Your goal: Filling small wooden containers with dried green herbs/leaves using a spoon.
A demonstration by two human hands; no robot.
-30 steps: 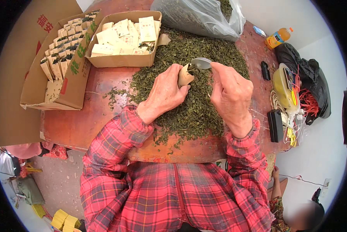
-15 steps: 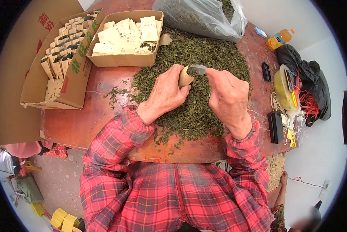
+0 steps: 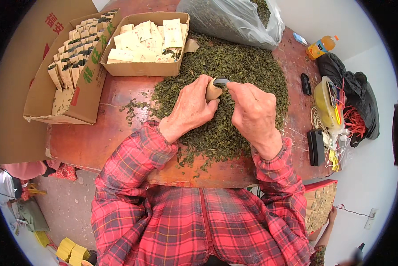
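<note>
Standing beside a white wall (image 3: 363,177), the worn red surface (image 3: 79,142) bears a pile of dried leaves (image 3: 225,139). Above it, the left hand (image 3: 189,104) is curled and the right hand (image 3: 254,108) pinched. Clamped in the left, a paper packet (image 3: 213,92) looks light, soft and crushable, best cradled by its sides. At its mouth is the right's small spoon (image 3: 221,82), likely stiff and smooth, best gripped along the handle.

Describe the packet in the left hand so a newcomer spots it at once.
On the red table, find the heap of dark green leaves. Over it, the left hand grips the tan paper packet. Unlike the packets in the two cardboard boxes, this one has a spoon at its mouth.
</note>
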